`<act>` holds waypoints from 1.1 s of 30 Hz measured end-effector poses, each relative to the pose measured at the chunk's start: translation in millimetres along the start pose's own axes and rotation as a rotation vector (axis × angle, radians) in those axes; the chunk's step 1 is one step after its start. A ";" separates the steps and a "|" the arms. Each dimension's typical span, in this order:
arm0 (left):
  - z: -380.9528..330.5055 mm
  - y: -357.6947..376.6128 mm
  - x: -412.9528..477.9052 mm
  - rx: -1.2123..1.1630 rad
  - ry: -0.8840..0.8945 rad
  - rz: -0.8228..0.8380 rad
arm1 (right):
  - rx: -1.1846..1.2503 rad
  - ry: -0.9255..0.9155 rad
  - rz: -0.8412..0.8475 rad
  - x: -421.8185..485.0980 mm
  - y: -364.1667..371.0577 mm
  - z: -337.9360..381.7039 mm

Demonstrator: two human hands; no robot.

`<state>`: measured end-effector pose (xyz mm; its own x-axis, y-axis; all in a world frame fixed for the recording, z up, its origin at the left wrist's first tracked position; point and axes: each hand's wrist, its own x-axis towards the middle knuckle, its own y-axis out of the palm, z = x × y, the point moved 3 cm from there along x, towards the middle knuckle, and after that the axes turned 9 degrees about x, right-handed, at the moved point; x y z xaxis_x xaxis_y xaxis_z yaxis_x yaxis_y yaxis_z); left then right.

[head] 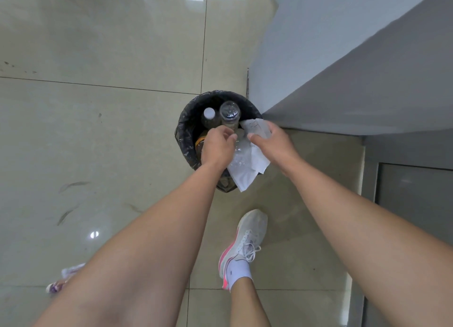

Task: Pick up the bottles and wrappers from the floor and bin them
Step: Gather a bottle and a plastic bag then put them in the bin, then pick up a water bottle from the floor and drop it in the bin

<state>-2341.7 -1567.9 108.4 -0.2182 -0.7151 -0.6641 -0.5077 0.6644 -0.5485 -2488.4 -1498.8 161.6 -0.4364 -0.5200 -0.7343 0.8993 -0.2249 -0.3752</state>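
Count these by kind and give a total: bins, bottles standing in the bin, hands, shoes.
Bin: 1
Bottles standing in the bin: 2 (white-capped bottle, clear bottle)
Hands: 2 (left hand, right hand, both holding the white wrappers)
Shoe: 1
Total: 6
An orange thing under the left hand is too hidden to count.

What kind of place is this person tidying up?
Probably an indoor corridor or lobby: large glossy floor tiles, a grey wall corner, and a small bin with a black liner standing beside it.
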 end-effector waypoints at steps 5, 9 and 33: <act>9.8 -44.1 -35.3 0.008 0.032 0.002 | -0.118 0.009 -0.065 -53.5 -21.3 17.2; 13.1 -117.8 -101.5 0.110 0.062 -0.047 | -0.289 -0.103 -0.045 -131.9 -33.6 68.1; 4.9 -435.3 -676.5 0.182 -0.195 -0.814 | -1.072 -1.208 0.451 -626.5 36.8 382.2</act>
<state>-1968.9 -1372.3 794.0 0.3122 -0.9453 -0.0948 -0.2985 -0.0029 -0.9544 -2170.5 -1496.2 824.0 0.5632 -0.7884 -0.2476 0.2898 0.4691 -0.8343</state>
